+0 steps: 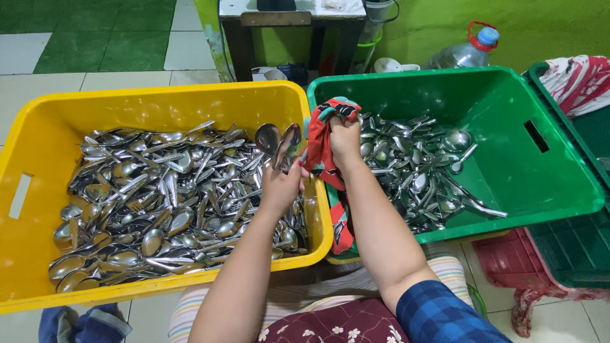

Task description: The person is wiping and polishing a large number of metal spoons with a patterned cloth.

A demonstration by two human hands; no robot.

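Floral maroon fabric point(337, 324) is seen nearest; above it, steel spoons point(277, 143) are gripped in the left hand point(281, 184), a red patterned cloth point(324, 143) clutched in the right hand point(345, 141). Yellow plastic crate point(152, 101) leftward, green plastic crate point(508, 95) rightward, tiled floor point(95, 44) beyond.

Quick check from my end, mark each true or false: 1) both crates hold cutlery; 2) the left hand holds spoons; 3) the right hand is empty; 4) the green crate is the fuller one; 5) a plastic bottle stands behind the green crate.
1) True: the yellow crate and the green crate both hold metal cutlery.
2) True: the left hand grips a few spoons.
3) False: the right hand clutches a red patterned cloth.
4) False: the yellow crate holds far more.
5) True: a clear plastic bottle stands there.
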